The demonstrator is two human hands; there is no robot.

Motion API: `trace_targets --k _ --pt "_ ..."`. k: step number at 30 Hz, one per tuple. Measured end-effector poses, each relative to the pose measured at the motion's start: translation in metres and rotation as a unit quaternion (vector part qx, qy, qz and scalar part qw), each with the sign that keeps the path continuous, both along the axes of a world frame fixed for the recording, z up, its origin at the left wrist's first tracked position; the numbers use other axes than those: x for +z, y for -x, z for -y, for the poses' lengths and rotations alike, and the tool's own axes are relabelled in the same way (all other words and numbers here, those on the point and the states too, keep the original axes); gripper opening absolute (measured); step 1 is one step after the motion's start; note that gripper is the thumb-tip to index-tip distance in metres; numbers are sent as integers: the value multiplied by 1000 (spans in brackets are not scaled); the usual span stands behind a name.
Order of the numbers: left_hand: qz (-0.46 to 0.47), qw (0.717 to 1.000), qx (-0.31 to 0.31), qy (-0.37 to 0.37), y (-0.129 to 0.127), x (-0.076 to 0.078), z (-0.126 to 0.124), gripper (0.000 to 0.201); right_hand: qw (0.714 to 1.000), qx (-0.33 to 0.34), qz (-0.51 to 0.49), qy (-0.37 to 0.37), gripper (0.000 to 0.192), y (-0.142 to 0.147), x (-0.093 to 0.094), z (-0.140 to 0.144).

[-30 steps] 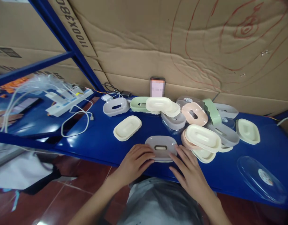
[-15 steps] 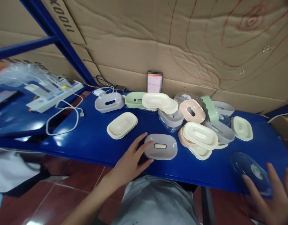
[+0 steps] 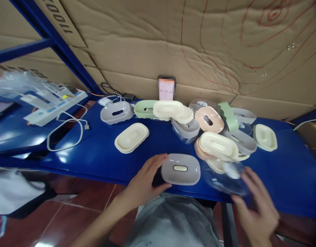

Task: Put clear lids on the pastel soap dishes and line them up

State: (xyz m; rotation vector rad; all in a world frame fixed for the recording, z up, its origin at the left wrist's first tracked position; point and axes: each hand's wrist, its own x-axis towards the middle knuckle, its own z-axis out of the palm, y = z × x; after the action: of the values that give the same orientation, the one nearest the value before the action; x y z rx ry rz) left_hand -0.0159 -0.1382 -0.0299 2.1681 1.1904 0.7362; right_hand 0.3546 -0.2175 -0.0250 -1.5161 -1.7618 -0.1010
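Observation:
A grey-lilac oval soap dish [image 3: 180, 175] with a cream piece showing in its central slot is near the table's front edge. My left hand [image 3: 150, 176] grips its left end between thumb and fingers. A clear plastic lid [image 3: 225, 181] with a round white label, blurred by motion, is pinched at its right end by my right hand [image 3: 261, 202]. The lid is just right of the grey dish, in front of a stack with a cream tray [image 3: 218, 145] on top. Another cream tray [image 3: 132, 138] lies to the left.
Behind are a green dish [image 3: 145, 109], a peach dish [image 3: 209, 119] and more grey dishes and cream trays in a pile. A phone [image 3: 166, 89] leans on the cardboard wall [image 3: 127, 41]. A power strip [image 3: 55, 106] with white cables is at the left.
My right hand has brought the clear lid leftward from the table's right side to beside the grey dish. My left hand and the grey dish have shifted slightly toward me and right.

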Motion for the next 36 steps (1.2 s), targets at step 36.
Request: trace_targets --k 36 --pt "-33 999 -32 -28 1 4 -5 82 989 127 65 49 65 88 -13 -36"
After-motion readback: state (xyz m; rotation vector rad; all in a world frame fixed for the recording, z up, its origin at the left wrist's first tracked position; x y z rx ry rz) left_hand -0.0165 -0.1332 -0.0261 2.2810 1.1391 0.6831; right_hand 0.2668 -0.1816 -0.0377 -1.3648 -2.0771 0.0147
